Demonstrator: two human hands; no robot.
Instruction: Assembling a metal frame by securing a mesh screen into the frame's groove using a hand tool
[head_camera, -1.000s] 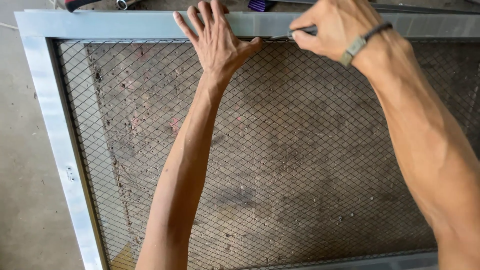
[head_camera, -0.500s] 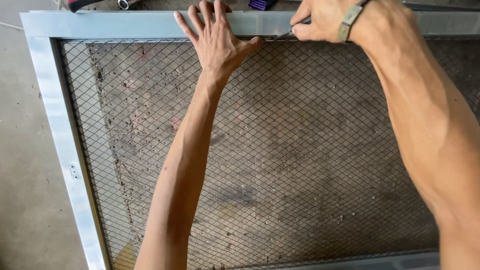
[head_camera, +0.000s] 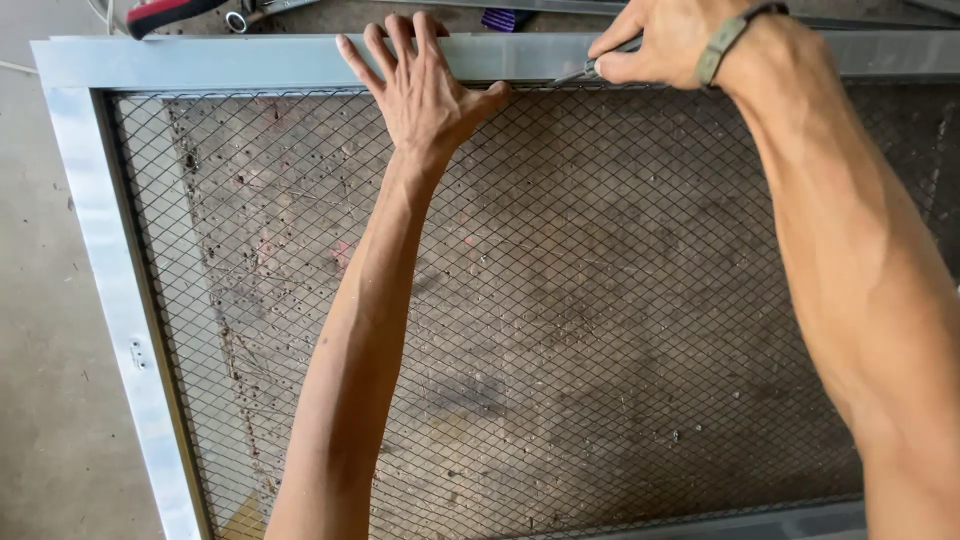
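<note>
Concrete floor (head_camera: 50, 400), grey and dusty, lies along the left of the view and shows stained and speckled through the openings further right. Red-handled tool (head_camera: 165, 12) lies at the top edge, upper left, only partly in view. Metal fitting (head_camera: 237, 20) sits just beside it. Purple object (head_camera: 505, 17) lies at top centre, cut off by the edge. Thin white cord (head_camera: 15, 68) crosses the floor at far left.

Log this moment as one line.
left hand flat on metal frame | right hand holds thin tool at wire mesh edge
</note>
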